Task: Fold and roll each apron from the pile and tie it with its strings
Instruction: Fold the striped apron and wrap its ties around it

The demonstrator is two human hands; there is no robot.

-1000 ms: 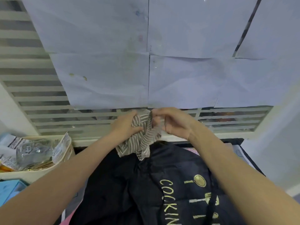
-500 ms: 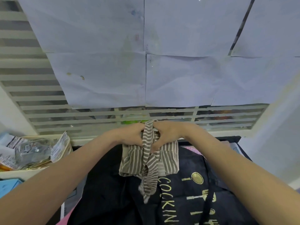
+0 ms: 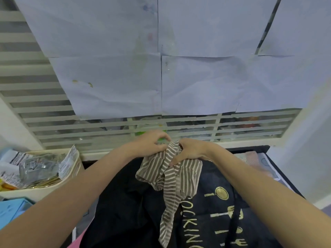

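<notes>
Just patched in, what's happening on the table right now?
A person is working on a striped apron, bunched into a loose bundle. The left hand and right hand both grip its top edge, where a striped strap crosses over the bundle and hangs down toward the camera. It looks like the tying stage; no finished knot shows. The bundle rests on a black apron with gold lettering, spread flat and not yet folded. A tray of packets sits to the left.
</notes>
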